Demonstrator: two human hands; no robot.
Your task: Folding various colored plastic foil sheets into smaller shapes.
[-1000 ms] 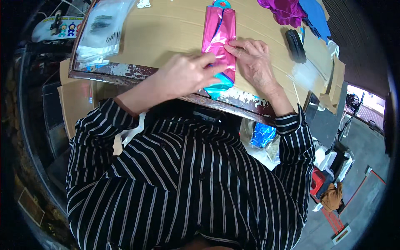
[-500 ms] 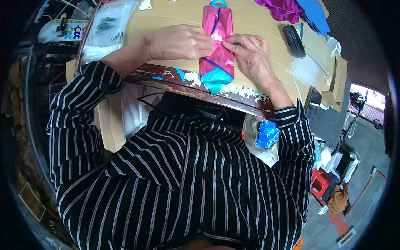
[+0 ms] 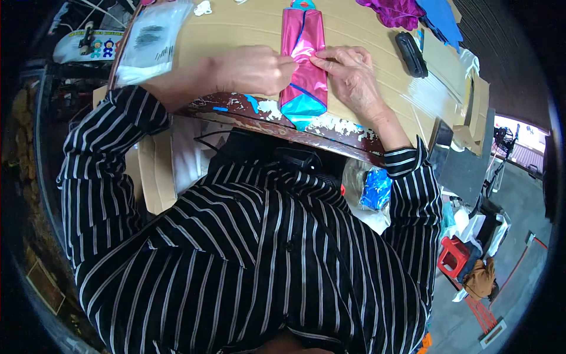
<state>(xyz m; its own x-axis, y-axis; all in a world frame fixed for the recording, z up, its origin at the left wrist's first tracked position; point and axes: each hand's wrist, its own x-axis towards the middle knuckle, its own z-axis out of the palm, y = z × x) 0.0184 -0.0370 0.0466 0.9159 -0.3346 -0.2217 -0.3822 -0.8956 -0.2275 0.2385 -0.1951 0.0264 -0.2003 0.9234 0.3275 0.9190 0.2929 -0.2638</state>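
A long, narrow bundle of shiny pink cloth (image 3: pixel 306 82) lies on the cardboard-covered table, pointing away from me. Blue trim crosses it. Its near end is a turquoise point hanging toward the table's edge, and a turquoise piece tops the far end. My left hand (image 3: pixel 254 72) is curled at the bundle's left side, slightly blurred, fingertips closed on the cloth at its middle. From the other side my right hand (image 3: pixel 352 76) pinches the cloth's right edge between thumb and forefinger, its other fingers bent. Between the hands the cloth is creased and catches the light.
Clear plastic bags (image 3: pixel 150 44) lie at the table's left. On the right are a black case (image 3: pixel 411 55), purple cloth (image 3: pixel 392 13), blue cloth (image 3: pixel 442 23) and thin white sticks (image 3: pixel 433 88). The worn table edge (image 3: pixel 242 106) is close to me. A red stool (image 3: pixel 453 258) stands on the floor.
My left hand has shifted slightly left and its fingers are blurred by motion. The right hand keeps its pinch. The whole view has moved a little, with the pink cloth bundle lying as before.
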